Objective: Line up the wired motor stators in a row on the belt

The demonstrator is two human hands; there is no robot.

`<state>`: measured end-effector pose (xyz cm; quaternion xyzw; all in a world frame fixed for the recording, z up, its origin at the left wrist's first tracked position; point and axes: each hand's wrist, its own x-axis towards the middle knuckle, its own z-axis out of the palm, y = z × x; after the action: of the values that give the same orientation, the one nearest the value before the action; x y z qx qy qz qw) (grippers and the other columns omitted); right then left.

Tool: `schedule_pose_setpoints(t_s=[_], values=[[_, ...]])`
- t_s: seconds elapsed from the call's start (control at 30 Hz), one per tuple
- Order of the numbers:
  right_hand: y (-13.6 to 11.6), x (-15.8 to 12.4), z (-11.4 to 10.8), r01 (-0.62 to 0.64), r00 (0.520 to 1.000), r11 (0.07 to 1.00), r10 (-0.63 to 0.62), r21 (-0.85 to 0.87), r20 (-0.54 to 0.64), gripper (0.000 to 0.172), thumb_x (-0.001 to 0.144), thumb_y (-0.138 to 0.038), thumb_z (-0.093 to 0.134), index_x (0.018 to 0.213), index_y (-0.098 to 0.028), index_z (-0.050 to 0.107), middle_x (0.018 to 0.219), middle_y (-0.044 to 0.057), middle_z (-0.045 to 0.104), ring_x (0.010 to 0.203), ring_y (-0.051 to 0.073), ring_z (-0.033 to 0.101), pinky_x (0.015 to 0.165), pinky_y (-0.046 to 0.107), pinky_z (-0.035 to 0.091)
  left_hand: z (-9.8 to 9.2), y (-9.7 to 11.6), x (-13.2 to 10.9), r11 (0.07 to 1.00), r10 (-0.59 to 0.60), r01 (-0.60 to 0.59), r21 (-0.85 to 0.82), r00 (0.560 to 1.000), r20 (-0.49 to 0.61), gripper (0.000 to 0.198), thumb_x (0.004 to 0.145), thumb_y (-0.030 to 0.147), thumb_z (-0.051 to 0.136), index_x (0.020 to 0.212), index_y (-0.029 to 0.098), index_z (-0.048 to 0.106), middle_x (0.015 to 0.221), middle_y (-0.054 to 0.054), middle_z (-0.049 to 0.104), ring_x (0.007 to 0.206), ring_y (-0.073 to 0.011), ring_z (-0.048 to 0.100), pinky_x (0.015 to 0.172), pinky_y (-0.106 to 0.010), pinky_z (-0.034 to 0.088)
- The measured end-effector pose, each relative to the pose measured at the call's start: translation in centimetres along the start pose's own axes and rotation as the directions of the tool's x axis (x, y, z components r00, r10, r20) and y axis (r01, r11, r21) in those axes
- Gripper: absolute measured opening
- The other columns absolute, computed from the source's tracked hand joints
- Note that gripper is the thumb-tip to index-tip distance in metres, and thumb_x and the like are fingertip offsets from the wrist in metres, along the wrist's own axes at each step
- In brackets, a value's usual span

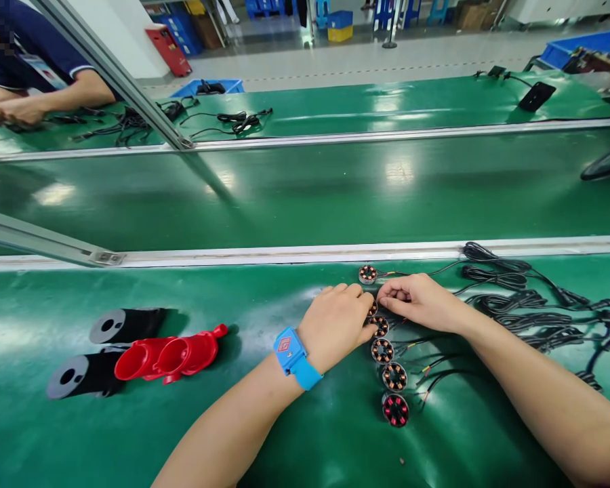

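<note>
My left hand (335,324), with a blue wrist strap (295,358) on it, and my right hand (417,300) meet over a column of small round wound coils on the green mat. The fingers of both pinch one coil (373,308), mostly hidden between them. One coil (367,274) lies just beyond the hands. Several more run toward me: a coil (381,350), another coil (394,377), and a red-lit coil (396,410) nearest me. Thin wires trail right from each.
Black cable bundles (518,301) lie to the right. Two red funnel-shaped caps (167,356) and two black cylinders (125,325) sit at the left. A metal rail (285,254) borders the conveyor belt (310,193). Another person's arm (55,95) works at the far left bench.
</note>
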<state>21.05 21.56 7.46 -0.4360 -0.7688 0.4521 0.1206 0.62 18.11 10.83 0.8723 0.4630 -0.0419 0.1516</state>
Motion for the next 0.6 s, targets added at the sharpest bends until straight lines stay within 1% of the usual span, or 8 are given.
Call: schedule_pose_setpoints(t_s=[0.1, 0.17, 0.27, 0.37, 0.47, 0.6], values=[[0.21, 0.09, 0.28, -0.031, 0.998, 0.999, 0.033, 0.044, -0.062, 0.025, 0.090, -0.038, 0.052, 0.090, -0.018, 0.067, 0.071, -0.001, 0.061, 0.062, 0.012, 0.052, 0.059, 0.024, 0.039, -0.05, 0.07, -0.03, 1.000, -0.007, 0.007, 0.007, 1.000, 0.007, 0.024, 0.089, 0.038, 0.068, 0.101, 0.017, 0.063, 0.101, -0.005, 0.062, 0.096, -0.0272, 0.059, 0.084, -0.044, 0.051], [0.35, 0.17, 0.40, -0.040, 0.996, 0.997, 0.045, 0.071, -0.080, 0.027, 0.091, -0.040, 0.051, 0.092, -0.018, 0.066, 0.074, 0.000, 0.061, 0.064, 0.013, 0.053, 0.060, 0.025, 0.039, -0.04, 0.08, -0.07, 1.000, -0.009, 0.009, 0.011, 1.000, 0.007, 0.025, 0.090, 0.038, 0.068, 0.101, 0.017, 0.063, 0.101, -0.005, 0.062, 0.097, -0.0275, 0.059, 0.084, -0.044, 0.051], [0.50, 0.18, 0.46, -0.048, 0.996, 0.983, 0.060, 0.177, -0.060, 0.027, 0.087, -0.038, 0.055, 0.103, -0.018, 0.061, 0.078, 0.001, 0.063, 0.067, 0.014, 0.055, 0.062, 0.025, 0.042, 0.08, 0.12, -0.15, 1.000, -0.009, 0.009, 0.013, 1.000, -0.001, 0.026, 0.089, 0.039, 0.068, 0.102, 0.017, 0.063, 0.101, -0.006, 0.063, 0.097, -0.0281, 0.059, 0.083, -0.045, 0.051], [0.60, 0.10, 0.51, -0.057, 0.997, 0.959, 0.070, 0.278, -0.037, 0.035, 0.081, -0.031, 0.060, 0.113, -0.018, 0.054, 0.080, 0.000, 0.064, 0.069, 0.014, 0.056, 0.063, 0.025, 0.044, 0.19, 0.18, -0.18, 1.000, -0.009, 0.010, 0.015, 1.000, -0.018, 0.027, 0.089, 0.040, 0.069, 0.101, 0.017, 0.063, 0.100, -0.006, 0.063, 0.097, -0.0286, 0.059, 0.083, -0.045, 0.051], [0.63, 0.06, 0.67, -0.042, 0.995, 0.959, 0.064, 0.279, -0.070, 0.036, 0.081, -0.029, 0.058, 0.115, -0.019, 0.051, 0.079, -0.001, 0.063, 0.066, 0.013, 0.055, 0.061, 0.024, 0.043, 0.17, 0.15, -0.14, 1.000, -0.004, 0.004, 0.013, 1.000, -0.015, 0.026, 0.089, 0.040, 0.069, 0.101, 0.017, 0.063, 0.100, -0.006, 0.063, 0.097, -0.0284, 0.059, 0.082, -0.045, 0.050], [0.56, 0.04, 0.90, 0.021, 0.988, 0.973, 0.015, 0.229, -0.155, 0.037, 0.086, -0.028, 0.056, 0.122, -0.022, 0.050, 0.084, -0.002, 0.062, 0.063, 0.011, 0.050, 0.060, 0.024, 0.041, 0.03, 0.00, -0.05, 1.000, 0.008, -0.008, 0.004, 1.000, 0.005, 0.024, 0.089, 0.039, 0.068, 0.101, 0.018, 0.064, 0.099, -0.005, 0.062, 0.097, -0.0277, 0.059, 0.082, -0.044, 0.050]])
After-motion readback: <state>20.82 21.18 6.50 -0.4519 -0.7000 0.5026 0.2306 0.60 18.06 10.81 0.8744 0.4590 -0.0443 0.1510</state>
